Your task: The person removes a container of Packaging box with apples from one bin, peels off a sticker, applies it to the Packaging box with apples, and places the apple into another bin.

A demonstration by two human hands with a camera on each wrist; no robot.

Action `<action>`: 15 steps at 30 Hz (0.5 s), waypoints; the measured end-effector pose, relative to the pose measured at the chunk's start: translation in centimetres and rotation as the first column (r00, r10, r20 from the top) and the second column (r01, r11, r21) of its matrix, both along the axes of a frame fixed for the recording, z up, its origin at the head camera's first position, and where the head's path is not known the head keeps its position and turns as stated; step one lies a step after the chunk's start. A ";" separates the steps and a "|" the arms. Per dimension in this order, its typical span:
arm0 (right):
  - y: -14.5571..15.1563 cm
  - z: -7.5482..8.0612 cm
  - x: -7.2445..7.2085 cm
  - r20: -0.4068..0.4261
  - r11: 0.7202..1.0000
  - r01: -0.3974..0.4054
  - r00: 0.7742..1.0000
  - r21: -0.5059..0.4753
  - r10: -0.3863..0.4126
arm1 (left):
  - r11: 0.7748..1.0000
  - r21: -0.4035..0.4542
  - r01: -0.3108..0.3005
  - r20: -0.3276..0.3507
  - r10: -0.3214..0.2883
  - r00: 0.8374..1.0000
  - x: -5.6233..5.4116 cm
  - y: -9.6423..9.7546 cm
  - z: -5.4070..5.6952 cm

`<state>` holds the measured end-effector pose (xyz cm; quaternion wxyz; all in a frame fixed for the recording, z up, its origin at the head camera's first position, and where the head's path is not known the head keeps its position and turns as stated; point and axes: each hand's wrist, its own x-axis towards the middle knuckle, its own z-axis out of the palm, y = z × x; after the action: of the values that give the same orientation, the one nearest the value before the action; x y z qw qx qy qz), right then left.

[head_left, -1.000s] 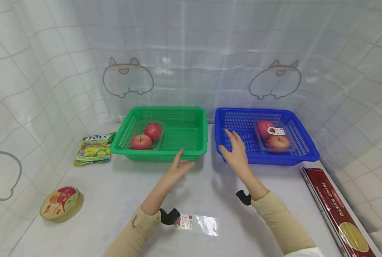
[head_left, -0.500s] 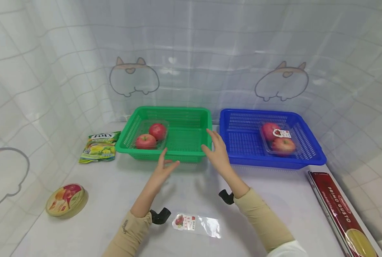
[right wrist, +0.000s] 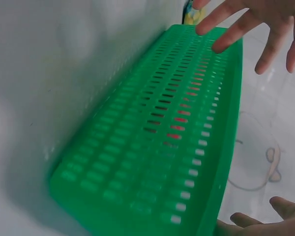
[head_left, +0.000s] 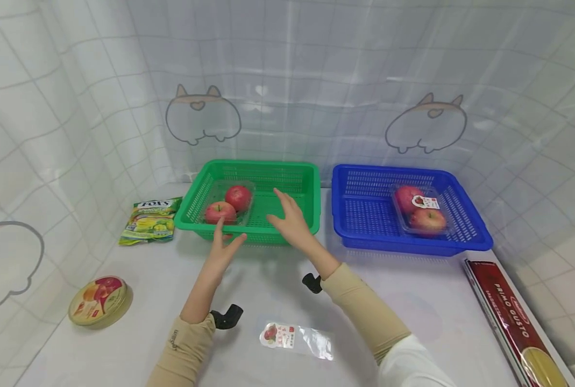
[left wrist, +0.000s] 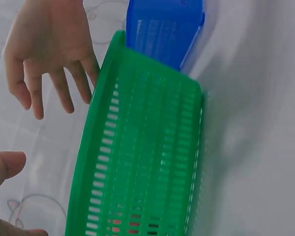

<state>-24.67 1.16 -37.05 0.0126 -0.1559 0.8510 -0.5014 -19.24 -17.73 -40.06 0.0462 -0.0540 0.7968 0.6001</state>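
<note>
In the head view a green basket (head_left: 287,234) holds a clear plastic pack with two red apples (head_left: 239,198) at its left side. My left hand (head_left: 219,253) is at the basket's front rim, one finger overlapping the nearer apple in this view, its fingers spread and holding nothing. My right hand (head_left: 293,221) reaches over the front right of the same basket, fingers extended and nothing held. In the left wrist view the right hand (left wrist: 54,44) hovers beside the rim with fingers apart. The left hand (right wrist: 265,22) shows above the basket's far end in the right wrist view.
To the right stands a blue basket (head_left: 413,244) with a labelled apple pack (head_left: 427,220). A spaghetti pack (head_left: 507,317) lies at the right edge. A candy bag (head_left: 150,221) and a round tub (head_left: 98,301) are at left. A clear labelled strip (head_left: 296,339) lies in front.
Both hands have moved left. The right hand has gone from over the blue basket to over the green one, and the left hand toward the green basket's apple pack.
</note>
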 end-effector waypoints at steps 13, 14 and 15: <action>-4.8 -0.6 -2.7 0.134 0.999 -0.043 0.990 -0.004 0.043 | 0.995 -0.010 -0.104 -0.030 0.104 0.994 -0.7 -2.4 -0.1; -5.2 -0.7 -2.8 0.143 0.999 -0.044 0.989 0.003 0.043 | 0.993 -0.013 -0.117 -0.029 0.116 0.993 -0.8 -2.6 -0.1; -5.5 -0.7 -3.0 0.151 0.999 -0.044 0.988 0.010 0.042 | 0.991 -0.019 -0.129 -0.026 0.129 0.991 -0.8 -2.8 -0.2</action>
<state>-27.64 -4.34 -37.79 0.0887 -0.1357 0.8473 -0.5058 -20.02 -20.49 -40.23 -0.0032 -0.0982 0.7982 0.5943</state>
